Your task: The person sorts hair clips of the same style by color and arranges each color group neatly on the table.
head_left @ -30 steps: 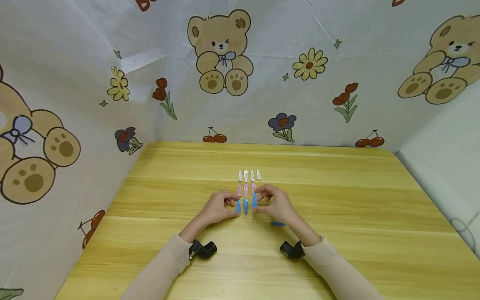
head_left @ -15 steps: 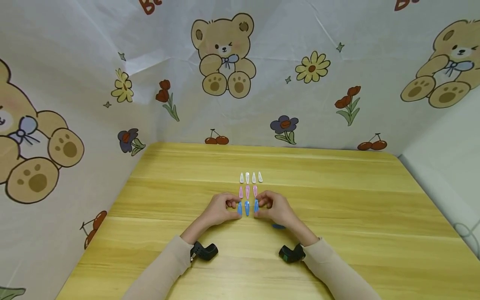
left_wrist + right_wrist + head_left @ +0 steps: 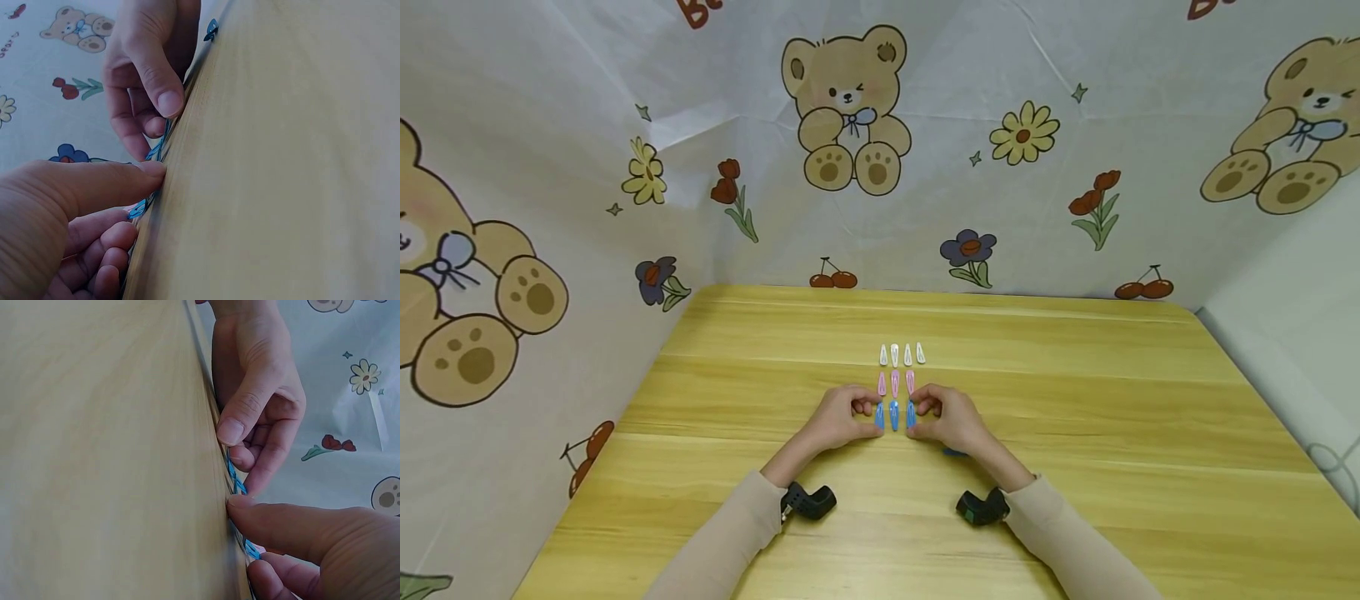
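Note:
In the head view, blue snap hair clips lie in a front row of three on the table. My left hand (image 3: 840,417) holds the left blue hair clip (image 3: 880,416) by its two ends, between thumb and fingers. My right hand (image 3: 953,419) grips the right blue hair clip (image 3: 912,414) the same way. Between them lies the middle blue hair clip (image 3: 894,415), untouched. Behind are three pink hair clips (image 3: 895,384), then a row of several white hair clips (image 3: 895,356). Both wrist views show the thumbs low at the tabletop, the blue clips partly hidden by fingers.
Another blue hair clip (image 3: 953,452) lies beside my right wrist, partly covered by it. The wooden table (image 3: 1075,375) reaches back to a bear-patterned cloth (image 3: 925,208) along its rear and left sides. Black wrist cameras (image 3: 811,502) sit on both wrists.
My right hand has lowered the right blue hair clip, turned it straighter and moved it slightly toward the middle one, in line with the row. My left hand stays on its clip.

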A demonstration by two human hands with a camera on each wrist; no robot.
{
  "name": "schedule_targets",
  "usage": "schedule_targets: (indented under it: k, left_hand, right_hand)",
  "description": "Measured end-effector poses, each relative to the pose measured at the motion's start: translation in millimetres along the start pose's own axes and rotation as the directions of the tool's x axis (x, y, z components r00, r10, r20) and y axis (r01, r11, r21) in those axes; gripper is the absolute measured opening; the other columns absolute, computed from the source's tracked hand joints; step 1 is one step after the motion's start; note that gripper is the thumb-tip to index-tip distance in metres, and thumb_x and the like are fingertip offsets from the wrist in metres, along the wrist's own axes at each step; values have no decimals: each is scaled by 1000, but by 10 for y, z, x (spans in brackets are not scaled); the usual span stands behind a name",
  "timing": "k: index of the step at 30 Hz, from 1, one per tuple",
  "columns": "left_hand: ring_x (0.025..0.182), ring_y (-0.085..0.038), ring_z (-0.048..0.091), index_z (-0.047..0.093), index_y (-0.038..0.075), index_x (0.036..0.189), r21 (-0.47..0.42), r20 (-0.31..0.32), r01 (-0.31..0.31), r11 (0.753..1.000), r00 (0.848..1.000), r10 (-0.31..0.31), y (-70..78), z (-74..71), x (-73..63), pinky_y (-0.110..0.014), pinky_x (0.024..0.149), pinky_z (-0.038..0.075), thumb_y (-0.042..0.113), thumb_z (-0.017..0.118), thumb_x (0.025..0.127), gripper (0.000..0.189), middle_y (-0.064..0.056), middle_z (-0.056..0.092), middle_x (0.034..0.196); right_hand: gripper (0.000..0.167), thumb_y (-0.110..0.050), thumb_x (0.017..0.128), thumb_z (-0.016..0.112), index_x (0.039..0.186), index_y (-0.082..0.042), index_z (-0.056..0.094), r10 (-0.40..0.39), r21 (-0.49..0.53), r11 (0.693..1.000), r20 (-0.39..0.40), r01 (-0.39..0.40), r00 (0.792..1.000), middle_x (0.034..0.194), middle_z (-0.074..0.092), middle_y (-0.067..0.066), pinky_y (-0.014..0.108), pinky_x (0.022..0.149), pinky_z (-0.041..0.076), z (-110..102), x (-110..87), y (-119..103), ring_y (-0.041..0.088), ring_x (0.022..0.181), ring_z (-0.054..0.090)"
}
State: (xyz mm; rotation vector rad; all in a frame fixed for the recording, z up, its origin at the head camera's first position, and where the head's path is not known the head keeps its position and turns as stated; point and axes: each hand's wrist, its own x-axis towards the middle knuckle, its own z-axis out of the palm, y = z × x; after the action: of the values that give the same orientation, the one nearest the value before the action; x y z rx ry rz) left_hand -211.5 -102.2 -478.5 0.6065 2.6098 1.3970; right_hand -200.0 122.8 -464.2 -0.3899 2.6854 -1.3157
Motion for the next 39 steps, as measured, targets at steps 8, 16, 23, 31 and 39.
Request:
schedule_targets:
  k: [8,16,23,31,39]
  left_hand:
    - [74,-12,50,72,2,108,2,0,-1,1000,1000,1,0,-1,1,-21,68,42,9,86,71,39,0,59,80]
    - [75,-13,50,72,2,108,-3,0,-3,1000,1000,3,6,-1,-14,-22,68,43,9,86,72,39,-1,59,80]
    - [74,-12,50,72,1,107,-3,-2,-9,1000,1000,9,4,0,-15,-21,68,43,9,86,71,39,0,58,79]
    - [75,-13,49,72,2,109,4,5,-13,1000,1000,13,2,9,-17,-22,69,43,9,86,71,41,-1,58,81]
    - [76,-13,50,72,2,109,3,0,-8,1000,1000,8,3,8,-19,-22,70,44,10,86,71,41,-1,59,81]
  right_hand:
    - [41,-11,69,88,106,-7,70,8,-41,999,-19,-9,1000,83,63,1,25,67,38,16,2,-10,14,72,47]
    - [43,-13,69,88,107,-6,69,2,-24,1000,-17,-3,1000,84,63,3,24,67,37,13,-12,-12,15,73,47]
    - [49,-11,72,86,115,0,65,-11,105,994,21,9,1000,94,65,13,22,69,44,-103,-37,9,17,78,53]
    - [49,-10,75,84,118,3,63,-33,125,992,37,28,999,97,64,16,22,68,46,-367,-233,60,20,80,54]
    - [46,-9,75,83,115,4,63,-38,97,995,55,32,998,95,63,17,21,63,45,-614,-491,219,14,75,52]
